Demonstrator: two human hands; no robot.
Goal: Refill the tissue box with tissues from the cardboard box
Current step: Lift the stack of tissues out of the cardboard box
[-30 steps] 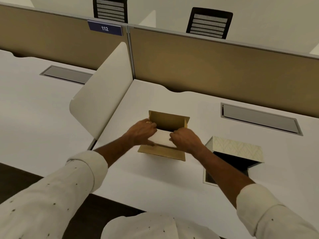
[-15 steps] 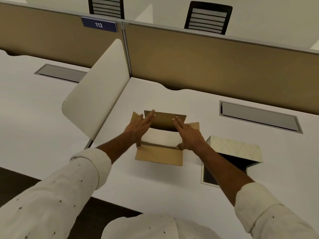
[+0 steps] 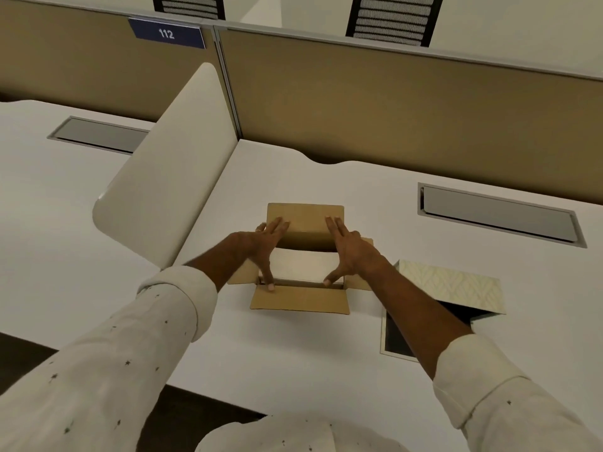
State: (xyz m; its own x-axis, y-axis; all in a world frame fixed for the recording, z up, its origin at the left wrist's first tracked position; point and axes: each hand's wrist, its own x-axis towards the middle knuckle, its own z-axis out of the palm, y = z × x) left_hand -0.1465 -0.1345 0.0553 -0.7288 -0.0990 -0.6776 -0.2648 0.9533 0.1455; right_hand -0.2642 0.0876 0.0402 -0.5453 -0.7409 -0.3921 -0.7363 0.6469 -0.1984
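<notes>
Head view — cardboard box (image 3: pixel 301 300) holds tissues (image 3: pixel 303 265).

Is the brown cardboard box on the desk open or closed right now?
Open: the brown cardboard box has its flaps spread outward, exposing a white tissue stack inside.

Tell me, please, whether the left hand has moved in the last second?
Yes. The left hand has opened flat, its fingers now spread onto the cardboard box's far flap.
</notes>
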